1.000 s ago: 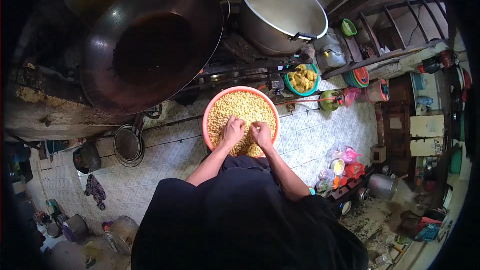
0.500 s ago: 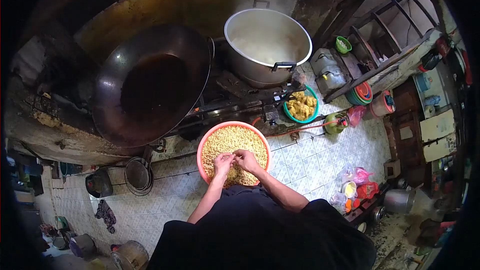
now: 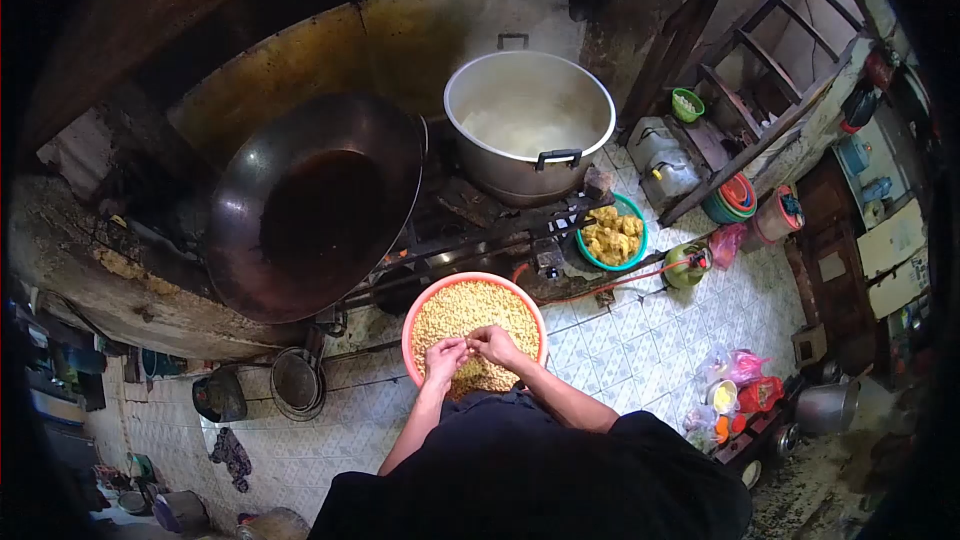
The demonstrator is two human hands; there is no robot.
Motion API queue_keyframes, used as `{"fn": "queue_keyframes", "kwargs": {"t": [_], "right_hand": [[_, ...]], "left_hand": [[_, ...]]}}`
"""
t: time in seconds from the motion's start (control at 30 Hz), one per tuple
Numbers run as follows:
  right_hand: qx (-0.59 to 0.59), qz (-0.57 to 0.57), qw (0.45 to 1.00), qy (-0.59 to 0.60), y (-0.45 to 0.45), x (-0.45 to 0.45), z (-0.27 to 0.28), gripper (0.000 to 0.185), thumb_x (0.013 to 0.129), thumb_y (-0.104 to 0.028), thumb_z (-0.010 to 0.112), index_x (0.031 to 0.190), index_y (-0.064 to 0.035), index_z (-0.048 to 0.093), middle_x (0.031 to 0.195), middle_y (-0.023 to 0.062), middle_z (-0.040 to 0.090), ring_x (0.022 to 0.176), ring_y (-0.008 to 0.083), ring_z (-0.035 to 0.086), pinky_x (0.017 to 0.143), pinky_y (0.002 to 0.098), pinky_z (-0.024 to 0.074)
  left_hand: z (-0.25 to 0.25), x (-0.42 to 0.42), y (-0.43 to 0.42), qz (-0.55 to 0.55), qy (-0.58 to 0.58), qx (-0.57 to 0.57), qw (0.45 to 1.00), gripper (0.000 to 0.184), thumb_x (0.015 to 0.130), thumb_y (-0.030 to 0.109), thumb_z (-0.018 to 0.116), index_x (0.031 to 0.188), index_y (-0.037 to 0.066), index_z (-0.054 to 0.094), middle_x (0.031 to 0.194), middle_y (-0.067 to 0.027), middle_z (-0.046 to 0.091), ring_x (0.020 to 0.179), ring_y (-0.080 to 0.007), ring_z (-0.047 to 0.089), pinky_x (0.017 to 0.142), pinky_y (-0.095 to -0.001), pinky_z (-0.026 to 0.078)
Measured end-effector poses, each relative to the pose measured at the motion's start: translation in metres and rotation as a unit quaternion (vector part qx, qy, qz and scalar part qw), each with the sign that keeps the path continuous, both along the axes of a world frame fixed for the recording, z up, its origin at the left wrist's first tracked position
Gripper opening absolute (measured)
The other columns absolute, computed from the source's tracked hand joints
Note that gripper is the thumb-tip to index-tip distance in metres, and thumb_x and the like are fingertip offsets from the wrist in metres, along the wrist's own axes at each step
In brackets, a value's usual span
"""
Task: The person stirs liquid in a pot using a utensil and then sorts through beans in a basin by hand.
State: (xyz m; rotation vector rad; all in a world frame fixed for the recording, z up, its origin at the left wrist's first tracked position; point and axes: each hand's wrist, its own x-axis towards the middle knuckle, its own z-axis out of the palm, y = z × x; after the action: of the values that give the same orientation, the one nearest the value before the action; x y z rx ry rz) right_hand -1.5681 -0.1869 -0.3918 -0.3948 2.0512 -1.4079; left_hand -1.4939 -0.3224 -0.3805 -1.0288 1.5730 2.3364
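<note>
A pink-rimmed basin (image 3: pixel 545 337) filled with small pale yellow pieces (image 3: pixel 475 308), which look like beans or nuts, stands right in front of me. Over its near half, my left hand (image 3: pixel 445 354) and my right hand (image 3: pixel 494 345) meet at the fingertips. The fingers of both are pinched together. Whatever lies between them is too small to make out.
Beyond the basin are a big dark wok (image 3: pixel 320 210) with dark liquid and a steaming metal pot (image 3: pixel 530 120). A teal bowl (image 3: pixel 612 232) of yellow food and a green gas cylinder (image 3: pixel 687 267) stand to the right. Pans (image 3: pixel 296 381) lean at left.
My view has tilted, so the wok, pot and basin sit lower in it. Both hands stay together over the basin, with the fingertips still pinched.
</note>
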Motion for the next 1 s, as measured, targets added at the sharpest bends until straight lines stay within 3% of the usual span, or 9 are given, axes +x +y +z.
{"fn": "queue_keyframes", "kwargs": {"t": [0.27, 0.5, 0.7, 0.8, 1.0], "right_hand": [[-0.011, -0.044, 0.993, -0.111, 0.007, 0.004, -0.002, 0.017, 0.083, -0.015, 0.058, 0.084, -0.0006, 0.066, 0.070, 0.0035, 0.062, 0.062, 0.0093, 0.055, 0.058, 0.0243, 0.0458], [-0.014, -0.089, 0.995, -0.045, 0.011, 0.014, 0.004, 0.019, 0.080, -0.017, 0.058, 0.084, -0.0014, 0.067, 0.069, 0.0064, 0.065, 0.062, 0.0126, 0.057, 0.060, 0.0281, 0.0469], [0.003, -0.140, 0.990, -0.035, 0.011, 0.014, 0.028, 0.017, 0.079, -0.014, 0.062, 0.089, -0.0008, 0.065, 0.082, 0.0060, 0.065, 0.077, 0.0118, 0.058, 0.073, 0.0271, 0.0457], [-0.028, -0.129, 0.990, -0.048, 0.011, 0.012, 0.030, 0.017, 0.079, -0.015, 0.062, 0.087, -0.0003, 0.066, 0.079, 0.0053, 0.064, 0.072, 0.0106, 0.057, 0.068, 0.0266, 0.0462], [-0.023, -0.138, 0.973, -0.182, 0.013, 0.014, 0.033, 0.013, 0.080, -0.014, 0.062, 0.083, -0.0023, 0.066, 0.069, 0.0001, 0.060, 0.060, 0.0069, 0.051, 0.054, 0.0201, 0.0423]], "left_hand": [[-0.004, -0.001, 0.002, -0.050, 0.037, -0.065, 0.996, 0.016, 0.080, 0.003, 0.063, 0.095, -0.002, 0.059, 0.080, -0.0082, 0.064, 0.065, -0.0116, 0.061, 0.058, -0.0208, 0.051], [-0.002, -0.006, 0.001, -0.094, 0.056, -0.077, 0.991, 0.016, 0.080, 0.004, 0.063, 0.095, -0.001, 0.061, 0.076, -0.0048, 0.063, 0.064, -0.0098, 0.059, 0.058, -0.0199, 0.049], [-0.002, -0.008, -0.002, -0.102, 0.065, -0.045, 0.992, 0.016, 0.080, 0.003, 0.062, 0.095, -0.002, 0.061, 0.077, -0.0057, 0.063, 0.064, -0.0101, 0.059, 0.059, -0.0203, 0.050], [-0.003, -0.008, -0.003, -0.109, 0.068, -0.065, 0.990, 0.015, 0.080, 0.002, 0.062, 0.094, -0.003, 0.061, 0.079, -0.0075, 0.063, 0.066, -0.0121, 0.061, 0.060, -0.0219, 0.052], [-0.012, -0.009, -0.004, -0.110, 0.077, -0.055, 0.989, 0.014, 0.081, 0.000, 0.060, 0.094, -0.003, 0.061, 0.079, -0.0078, 0.063, 0.067, -0.0124, 0.061, 0.061, -0.0213, 0.053]]}}
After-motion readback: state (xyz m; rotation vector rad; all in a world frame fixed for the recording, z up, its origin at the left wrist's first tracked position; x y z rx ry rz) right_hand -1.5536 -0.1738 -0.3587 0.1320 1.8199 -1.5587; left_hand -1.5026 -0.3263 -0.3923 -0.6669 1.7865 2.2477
